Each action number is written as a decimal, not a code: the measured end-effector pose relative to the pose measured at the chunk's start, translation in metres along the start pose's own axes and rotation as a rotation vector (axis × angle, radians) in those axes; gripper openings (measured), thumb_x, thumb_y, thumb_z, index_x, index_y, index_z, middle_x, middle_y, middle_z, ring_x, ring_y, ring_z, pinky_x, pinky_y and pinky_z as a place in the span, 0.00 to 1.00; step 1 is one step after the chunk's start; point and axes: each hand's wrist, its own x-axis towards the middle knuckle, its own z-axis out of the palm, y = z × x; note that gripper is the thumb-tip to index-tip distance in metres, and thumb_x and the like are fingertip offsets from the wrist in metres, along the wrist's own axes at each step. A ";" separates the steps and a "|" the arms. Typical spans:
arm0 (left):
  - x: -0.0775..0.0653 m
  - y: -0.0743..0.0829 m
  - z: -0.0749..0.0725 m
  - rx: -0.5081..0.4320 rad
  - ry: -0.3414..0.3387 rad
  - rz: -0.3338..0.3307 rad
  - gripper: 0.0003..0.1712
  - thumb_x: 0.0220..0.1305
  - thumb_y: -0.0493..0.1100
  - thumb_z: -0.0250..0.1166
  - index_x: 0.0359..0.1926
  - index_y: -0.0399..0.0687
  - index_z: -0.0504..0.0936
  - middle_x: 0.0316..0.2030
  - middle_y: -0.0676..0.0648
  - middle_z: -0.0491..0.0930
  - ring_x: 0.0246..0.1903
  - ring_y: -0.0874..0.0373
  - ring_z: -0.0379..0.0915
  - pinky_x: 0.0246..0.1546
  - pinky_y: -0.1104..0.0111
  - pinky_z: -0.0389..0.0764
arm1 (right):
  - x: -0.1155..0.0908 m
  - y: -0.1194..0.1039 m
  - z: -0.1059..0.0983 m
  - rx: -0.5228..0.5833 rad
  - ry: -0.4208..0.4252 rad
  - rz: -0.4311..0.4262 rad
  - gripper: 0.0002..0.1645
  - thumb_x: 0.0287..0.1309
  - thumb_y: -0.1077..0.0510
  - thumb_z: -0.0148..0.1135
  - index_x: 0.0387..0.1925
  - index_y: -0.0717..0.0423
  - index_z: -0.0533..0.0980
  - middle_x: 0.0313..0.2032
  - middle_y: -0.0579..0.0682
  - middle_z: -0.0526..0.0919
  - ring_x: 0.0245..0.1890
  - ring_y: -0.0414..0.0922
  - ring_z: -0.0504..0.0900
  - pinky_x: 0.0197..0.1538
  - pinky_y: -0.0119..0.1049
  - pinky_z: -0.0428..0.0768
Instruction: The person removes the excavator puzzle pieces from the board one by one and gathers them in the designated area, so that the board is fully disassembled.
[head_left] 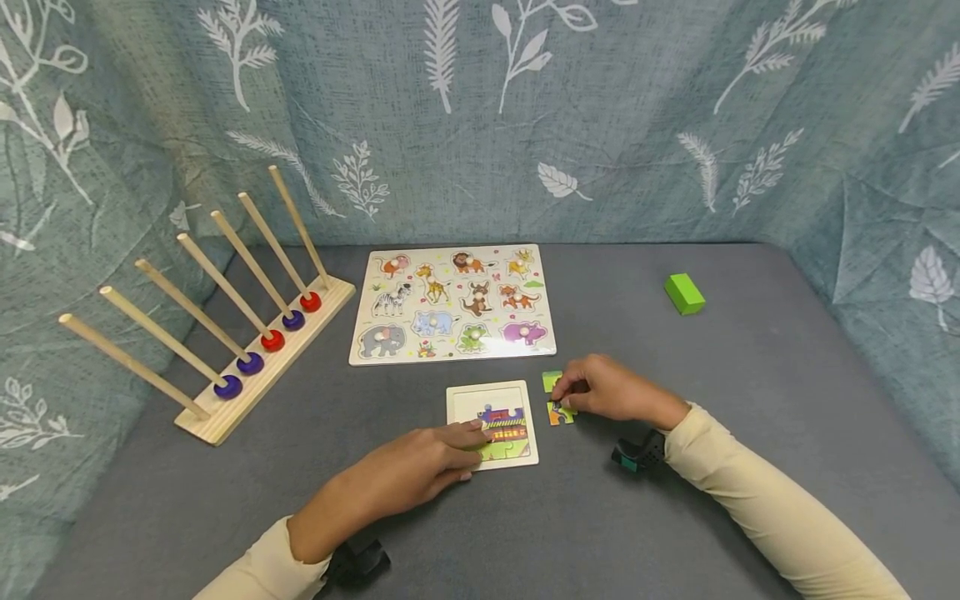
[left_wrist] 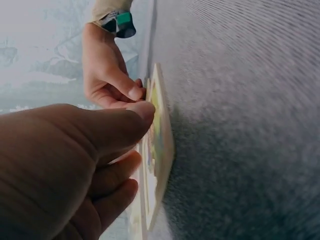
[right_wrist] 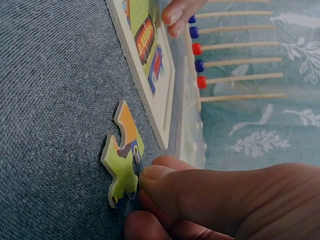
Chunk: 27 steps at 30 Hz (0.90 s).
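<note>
A small square wooden puzzle tray (head_left: 467, 403) holds several joined jigsaw pieces (head_left: 508, 425) with a colourful vehicle-like picture. My left hand (head_left: 416, 468) rests on the tray's left part with loosely bent fingers, hiding some of it. Just right of the tray, my right hand (head_left: 611, 390) pinches at the edge of a green and orange jigsaw piece (right_wrist: 122, 165), thumb against it. A green piece (head_left: 551, 381) shows beside the fingertips in the head view. The far fingers' contact is hidden in the right wrist view.
Behind the tray lies an animal peg puzzle board (head_left: 412, 302). A wooden peg stand (head_left: 262, 383) with red and blue rings is at the left. A green block (head_left: 684, 294) sits back right. A patterned curtain (head_left: 480, 167) hangs behind the grey table (head_left: 750, 400).
</note>
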 end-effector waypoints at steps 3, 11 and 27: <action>0.002 -0.001 0.000 -0.030 -0.006 0.012 0.15 0.66 0.35 0.64 0.53 0.43 0.84 0.60 0.47 0.76 0.65 0.52 0.64 0.59 0.60 0.72 | 0.000 -0.001 -0.001 -0.011 0.008 0.019 0.06 0.55 0.69 0.66 0.35 0.60 0.85 0.33 0.48 0.84 0.32 0.36 0.76 0.34 0.31 0.76; 0.003 -0.006 0.001 -0.028 -0.022 0.073 0.12 0.62 0.30 0.66 0.47 0.40 0.87 0.56 0.46 0.79 0.62 0.51 0.69 0.51 0.63 0.78 | 0.008 -0.012 0.002 0.006 0.024 0.036 0.07 0.60 0.65 0.65 0.38 0.59 0.86 0.34 0.45 0.86 0.30 0.35 0.76 0.33 0.31 0.77; -0.001 -0.008 0.006 0.000 0.009 0.067 0.11 0.61 0.31 0.67 0.45 0.41 0.88 0.55 0.49 0.80 0.64 0.46 0.66 0.55 0.60 0.76 | 0.044 -0.034 0.036 0.121 -0.006 -0.078 0.09 0.62 0.67 0.62 0.42 0.60 0.85 0.39 0.48 0.86 0.34 0.34 0.81 0.39 0.30 0.79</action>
